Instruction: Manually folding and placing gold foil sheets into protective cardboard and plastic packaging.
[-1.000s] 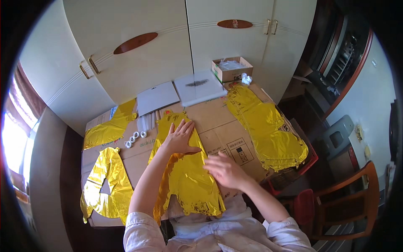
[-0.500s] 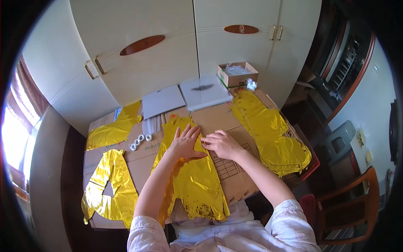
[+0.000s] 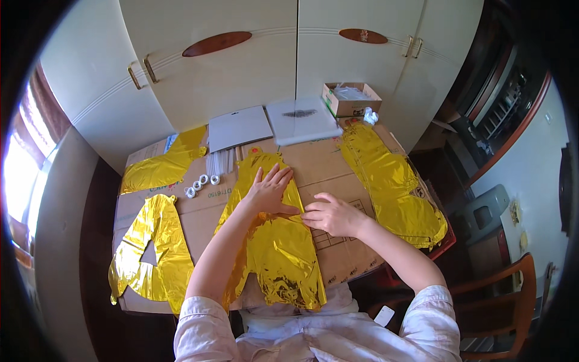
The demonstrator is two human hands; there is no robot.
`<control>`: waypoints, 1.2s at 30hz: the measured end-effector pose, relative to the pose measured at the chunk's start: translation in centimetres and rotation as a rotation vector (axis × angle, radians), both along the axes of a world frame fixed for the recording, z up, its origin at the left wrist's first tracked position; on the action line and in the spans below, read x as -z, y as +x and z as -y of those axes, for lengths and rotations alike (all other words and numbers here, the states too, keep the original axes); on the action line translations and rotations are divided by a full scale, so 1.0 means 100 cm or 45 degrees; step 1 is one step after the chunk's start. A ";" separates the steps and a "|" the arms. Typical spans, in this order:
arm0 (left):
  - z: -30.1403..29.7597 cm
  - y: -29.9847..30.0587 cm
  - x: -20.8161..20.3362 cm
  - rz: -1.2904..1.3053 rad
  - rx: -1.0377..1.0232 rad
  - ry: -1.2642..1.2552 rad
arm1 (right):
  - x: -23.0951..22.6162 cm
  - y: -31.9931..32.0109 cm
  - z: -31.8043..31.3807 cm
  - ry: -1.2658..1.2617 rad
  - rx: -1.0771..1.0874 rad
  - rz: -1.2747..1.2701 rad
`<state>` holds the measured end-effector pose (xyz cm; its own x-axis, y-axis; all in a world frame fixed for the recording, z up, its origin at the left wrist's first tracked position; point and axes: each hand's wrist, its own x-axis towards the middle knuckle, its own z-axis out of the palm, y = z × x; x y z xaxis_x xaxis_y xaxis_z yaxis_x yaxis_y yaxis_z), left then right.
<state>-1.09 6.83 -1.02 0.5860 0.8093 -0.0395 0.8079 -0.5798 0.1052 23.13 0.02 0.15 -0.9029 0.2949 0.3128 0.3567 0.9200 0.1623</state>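
Across the upper part of the middle gold foil piece (image 3: 286, 244), laid over brown cardboard (image 3: 339, 260), resting the left hand (image 3: 267, 196), fingers fanned wide. Along its right edge, curling the right hand (image 3: 333, 216), fingertips close together; cannot tell whether pinching foil. Farther out, flanked left by white rolls (image 3: 204, 179) and a holed foil piece (image 3: 166, 223), right by a larger foil piece (image 3: 392, 187).

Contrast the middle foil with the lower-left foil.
The middle foil lies under the left hand; the lower-left foil has no hand on it. The lower-left foil shows an enclosed opening; the middle foil's visible part shows none. Both are shiny, yellow-gold and creased.
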 end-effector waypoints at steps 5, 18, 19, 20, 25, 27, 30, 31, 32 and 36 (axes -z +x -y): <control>0.000 0.001 -0.002 -0.024 0.004 -0.005 | -0.006 0.005 0.012 -0.036 -0.059 0.070; 0.000 0.002 -0.004 -0.024 -0.005 -0.046 | -0.002 0.017 0.048 -0.120 -0.103 0.015; 0.001 0.003 -0.005 -0.024 -0.013 -0.062 | -0.004 0.018 0.052 -0.127 -0.104 0.017; 0.002 0.003 -0.006 -0.025 -0.020 -0.076 | -0.005 0.019 0.055 -0.132 -0.103 0.016; 0.003 0.003 -0.007 -0.033 -0.026 -0.076 | 0.000 0.022 0.065 -0.196 -0.065 -0.038; 0.002 0.004 -0.008 -0.050 -0.021 -0.069 | 0.003 0.022 0.067 -0.254 -0.036 -0.080; 0.001 0.006 -0.012 -0.083 -0.005 -0.047 | 0.014 0.024 0.068 -0.402 0.005 -0.189; 0.000 0.007 -0.013 -0.098 0.000 -0.034 | 0.017 0.025 0.068 -0.459 0.017 -0.236; 0.000 0.007 -0.014 -0.111 0.001 -0.026 | 0.019 0.025 0.068 -0.520 0.024 -0.281; -0.004 0.014 -0.018 -0.129 -0.031 -0.006 | 0.022 0.021 0.070 -0.591 0.042 -0.368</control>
<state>0.30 7.18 0.76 0.5590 0.8229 -0.1014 0.8284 -0.5596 0.0253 25.28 -6.96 -2.04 -0.7876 0.4875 0.3767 0.3563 0.8593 -0.3670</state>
